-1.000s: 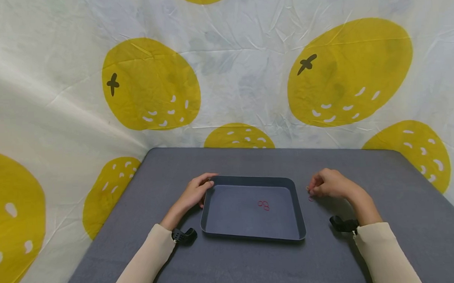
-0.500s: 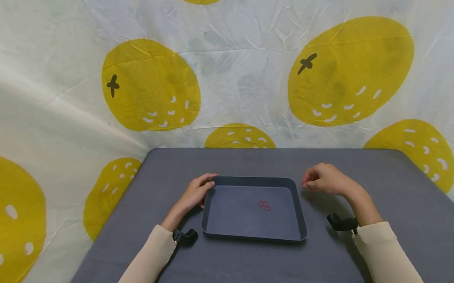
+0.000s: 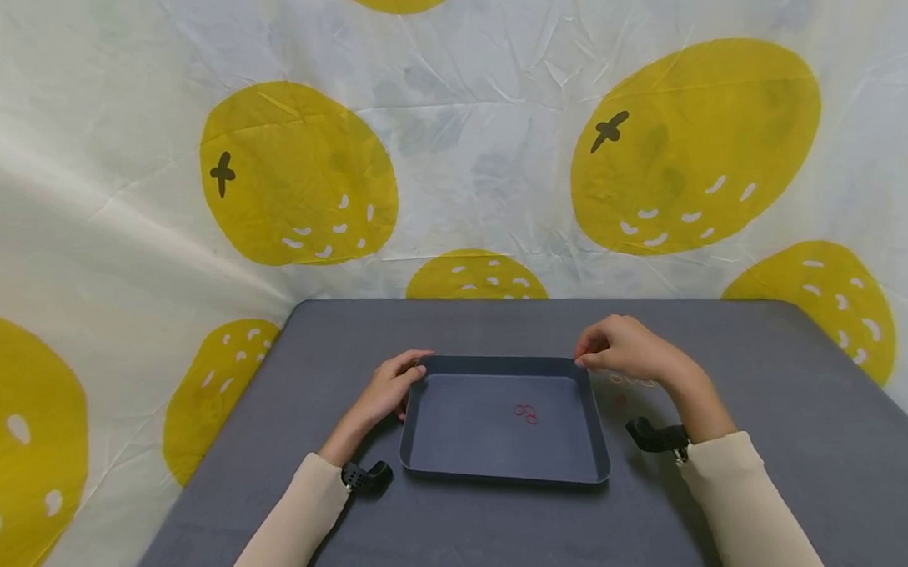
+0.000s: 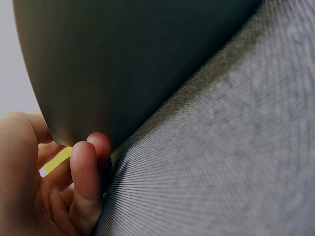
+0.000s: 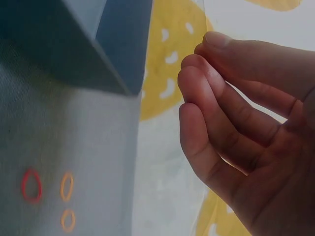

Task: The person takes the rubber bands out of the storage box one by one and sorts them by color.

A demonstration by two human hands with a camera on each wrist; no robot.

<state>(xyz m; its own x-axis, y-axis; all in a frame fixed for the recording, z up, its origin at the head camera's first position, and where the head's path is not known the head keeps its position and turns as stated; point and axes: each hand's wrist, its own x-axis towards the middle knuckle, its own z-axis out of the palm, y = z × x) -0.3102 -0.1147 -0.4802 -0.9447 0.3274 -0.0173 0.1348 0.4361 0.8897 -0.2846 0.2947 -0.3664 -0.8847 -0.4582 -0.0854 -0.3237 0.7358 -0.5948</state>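
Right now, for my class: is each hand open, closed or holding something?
Left hand: holding the dark grey rectangular tray.
Right hand: fingertips together; cannot tell if holding anything.

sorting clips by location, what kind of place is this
Probably a staged recording corner indoors: a gray-covered table, a wrinkled yellow-patterned cloth hung behind it, and a black wrist device worn on each arm.

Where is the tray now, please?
In the head view's lower middle, the tray lies on the table, the left hand on its far left corner.
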